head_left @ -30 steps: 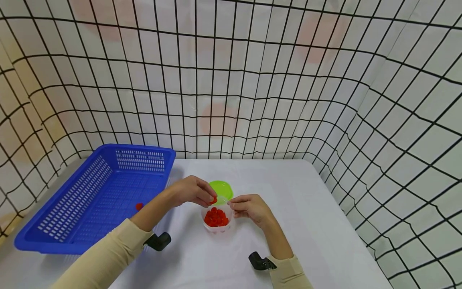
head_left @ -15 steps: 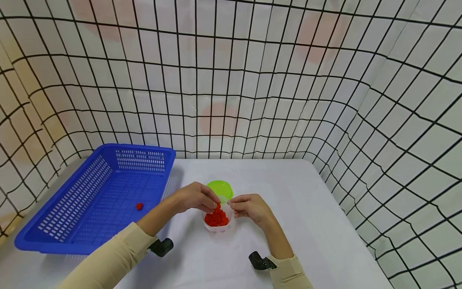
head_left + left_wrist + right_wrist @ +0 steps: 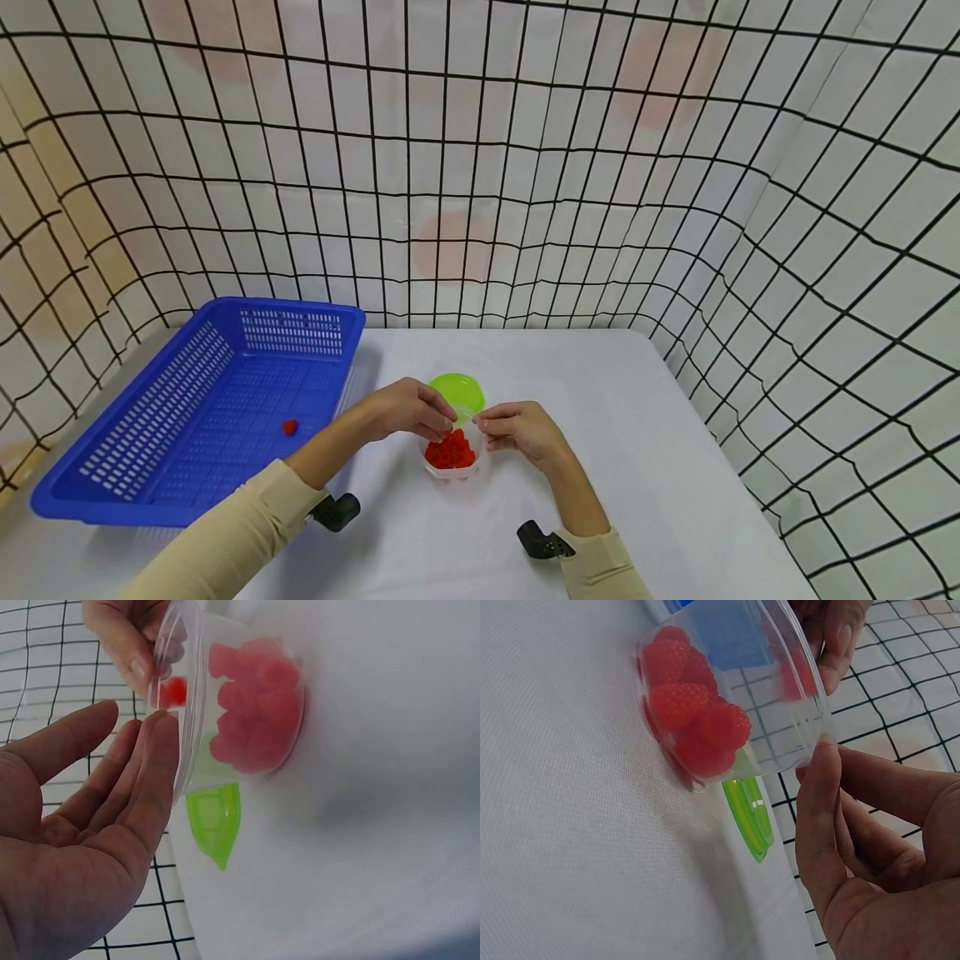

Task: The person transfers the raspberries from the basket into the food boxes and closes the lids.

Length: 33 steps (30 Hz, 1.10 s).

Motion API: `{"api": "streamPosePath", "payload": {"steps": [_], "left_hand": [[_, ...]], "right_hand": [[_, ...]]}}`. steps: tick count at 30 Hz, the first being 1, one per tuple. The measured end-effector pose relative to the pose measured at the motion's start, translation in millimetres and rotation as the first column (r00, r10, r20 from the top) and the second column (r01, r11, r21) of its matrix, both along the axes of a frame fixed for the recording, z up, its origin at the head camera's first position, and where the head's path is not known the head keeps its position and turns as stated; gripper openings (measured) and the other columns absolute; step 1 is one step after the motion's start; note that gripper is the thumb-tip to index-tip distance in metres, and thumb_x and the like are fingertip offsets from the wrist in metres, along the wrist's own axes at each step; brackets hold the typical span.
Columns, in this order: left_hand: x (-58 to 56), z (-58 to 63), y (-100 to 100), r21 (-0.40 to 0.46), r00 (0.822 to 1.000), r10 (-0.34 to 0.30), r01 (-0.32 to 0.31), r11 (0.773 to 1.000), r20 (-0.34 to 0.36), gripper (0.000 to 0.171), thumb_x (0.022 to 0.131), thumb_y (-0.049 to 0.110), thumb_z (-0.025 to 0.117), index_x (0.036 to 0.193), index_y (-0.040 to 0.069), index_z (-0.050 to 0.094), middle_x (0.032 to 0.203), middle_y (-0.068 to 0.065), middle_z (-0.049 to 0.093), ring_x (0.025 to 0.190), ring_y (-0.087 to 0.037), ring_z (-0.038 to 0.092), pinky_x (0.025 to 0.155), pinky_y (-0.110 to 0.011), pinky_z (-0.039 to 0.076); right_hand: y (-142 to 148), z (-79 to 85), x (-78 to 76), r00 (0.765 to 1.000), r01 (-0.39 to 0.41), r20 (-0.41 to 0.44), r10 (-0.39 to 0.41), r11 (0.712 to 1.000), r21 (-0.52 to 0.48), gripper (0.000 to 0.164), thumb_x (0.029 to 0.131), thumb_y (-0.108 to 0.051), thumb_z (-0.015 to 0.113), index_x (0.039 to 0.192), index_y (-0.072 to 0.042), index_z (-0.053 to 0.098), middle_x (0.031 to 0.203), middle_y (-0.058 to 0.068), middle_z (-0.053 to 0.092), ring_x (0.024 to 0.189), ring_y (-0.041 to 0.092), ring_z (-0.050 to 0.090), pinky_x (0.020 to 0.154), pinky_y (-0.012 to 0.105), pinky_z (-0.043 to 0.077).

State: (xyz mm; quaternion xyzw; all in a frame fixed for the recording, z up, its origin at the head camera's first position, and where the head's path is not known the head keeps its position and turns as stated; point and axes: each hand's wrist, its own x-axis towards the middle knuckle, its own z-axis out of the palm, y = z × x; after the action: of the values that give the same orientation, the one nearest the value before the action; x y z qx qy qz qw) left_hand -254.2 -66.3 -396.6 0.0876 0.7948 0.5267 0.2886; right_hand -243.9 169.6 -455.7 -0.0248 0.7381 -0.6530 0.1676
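A clear plastic tub (image 3: 450, 474) with raspberries (image 3: 450, 450) inside stands on the white table. My right hand (image 3: 517, 429) pinches the tub's rim between thumb and fingers at its right side. Over the left part of the rim is my left hand (image 3: 408, 410); in the left wrist view its thumb and fingers are spread apart with nothing gripped. Just beyond those fingertips a single blurred raspberry (image 3: 174, 691) shows high in the tub, above the pile. Behind the tub lies a green lid (image 3: 457, 392).
A blue slotted basket (image 3: 56, 492) occupies the left of the table, with one raspberry (image 3: 290, 427) on its floor. Black-lined white walls (image 3: 480, 167) enclose the table at the back and sides.
My left hand has moved right and slightly down over the tub, and its fingers have parted from the raspberry it pinched. The right hand has kept its grip on the rim.
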Motion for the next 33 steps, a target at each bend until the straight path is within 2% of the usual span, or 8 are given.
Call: {"api": "streamPosePath", "payload": {"steps": [9,14,18,23,28,33], "left_hand": [[1.0,3.1,-2,0.000,1.000,-0.024,0.024,1.000,-0.001,0.028,0.090,0.009,0.072,0.114,-0.003,0.071,0.100,-0.011,0.075,0.089,-0.022,0.074,0.091,-0.040,0.061],[-0.9,11.9,-9,0.026,1.000,-0.029,0.029,0.999,-0.012,0.032,0.092,0.010,0.069,0.119,-0.006,0.068,0.105,-0.015,0.073,0.097,-0.030,0.073,0.092,-0.039,0.060],[-4.7,23.2,-19,0.043,0.999,0.002,-0.001,0.999,-0.037,0.030,0.094,0.013,0.067,0.120,-0.004,0.069,0.108,-0.016,0.073,0.100,-0.030,0.072,0.093,-0.038,0.060],[-9.1,38.3,-36,0.040,0.996,0.058,-0.055,0.998,-0.068,0.032,0.094,0.016,0.068,0.122,0.000,0.069,0.112,-0.014,0.073,0.096,-0.023,0.072,0.092,-0.036,0.060],[-9.8,51.5,-60,0.058,0.987,0.136,-0.132,0.990,-0.087,0.034,0.097,0.014,0.065,0.126,-0.002,0.066,0.120,-0.016,0.071,0.094,-0.020,0.073,0.088,-0.031,0.061],[-11.2,60.2,-86,0.062,0.978,0.179,-0.173,0.983,-0.107,0.037,0.101,0.014,0.059,0.132,-0.006,0.061,0.124,-0.019,0.069,0.094,-0.018,0.073,0.091,-0.031,0.060]], "right_hand": [[-1,-0.5,-0.4,1.000,0.000,0.001,0.000,1.000,0.013,0.027,0.093,-0.012,0.071,0.112,0.008,0.072,0.106,0.024,0.073,0.069,0.014,0.067,0.072,0.027,0.063],[-1,-0.1,-0.5,1.000,-0.004,0.000,0.004,1.000,0.014,0.028,0.093,-0.011,0.071,0.112,0.008,0.072,0.107,0.024,0.073,0.069,0.014,0.066,0.072,0.027,0.062],[-1,0.2,0.0,1.000,-0.001,0.001,0.001,1.000,0.012,0.027,0.093,-0.011,0.071,0.112,0.009,0.072,0.108,0.025,0.073,0.069,0.014,0.066,0.072,0.027,0.062],[0,0.7,1.4,1.000,0.006,0.008,-0.006,1.000,0.009,0.026,0.093,-0.010,0.071,0.112,0.008,0.072,0.108,0.026,0.073,0.068,0.014,0.066,0.072,0.027,0.063],[0,1.9,2.7,1.000,0.010,0.008,-0.010,1.000,0.002,0.026,0.093,-0.009,0.071,0.112,0.009,0.071,0.108,0.026,0.073,0.067,0.014,0.066,0.071,0.027,0.063],[0,2.6,2.8,1.000,0.009,0.006,-0.009,1.000,-0.004,0.026,0.093,-0.009,0.071,0.112,0.009,0.071,0.107,0.025,0.073,0.067,0.014,0.066,0.071,0.027,0.062]]}}
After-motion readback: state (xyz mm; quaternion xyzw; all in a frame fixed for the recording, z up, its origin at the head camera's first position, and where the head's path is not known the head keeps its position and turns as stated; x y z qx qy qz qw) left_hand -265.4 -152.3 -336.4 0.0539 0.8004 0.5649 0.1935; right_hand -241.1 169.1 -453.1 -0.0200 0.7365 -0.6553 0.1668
